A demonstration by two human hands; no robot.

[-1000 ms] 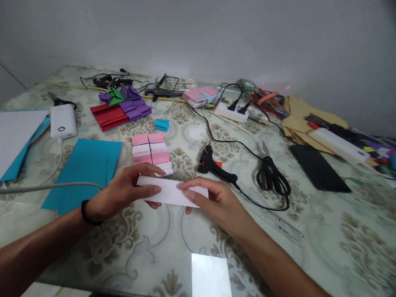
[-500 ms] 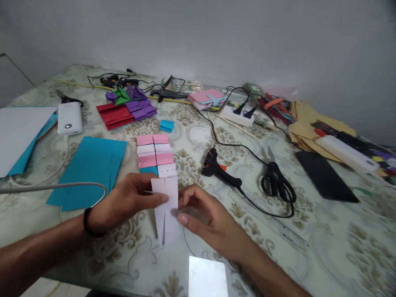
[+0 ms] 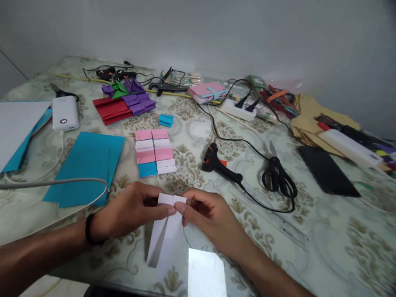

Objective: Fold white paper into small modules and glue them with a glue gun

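Observation:
A strip of folded white paper (image 3: 165,234) stands between my hands, its two side flaps meeting along the middle. My left hand (image 3: 139,207) pinches its upper left part, thumb on the front. From the other side my right hand (image 3: 208,217) grips the top right edge, its thumb tip close to the left thumb. The fingers behind the paper are partly hidden. Just beyond lie folded pink, white and blue paper pieces (image 3: 154,153) set out in two columns. A small folded blue piece (image 3: 165,120) sits farther back.
Blue paper sheets (image 3: 85,165) and a white power bank (image 3: 65,113) with a cable are on the left. A black glue gun (image 3: 220,165), scissors (image 3: 278,178) and a dark phone (image 3: 328,171) lie right. Red folded paper (image 3: 112,110) and a power strip (image 3: 239,110) are behind.
The white paper has come nearer to me, away from the laid-out pieces. My right hand has moved from its side edge to the top and closed on it.

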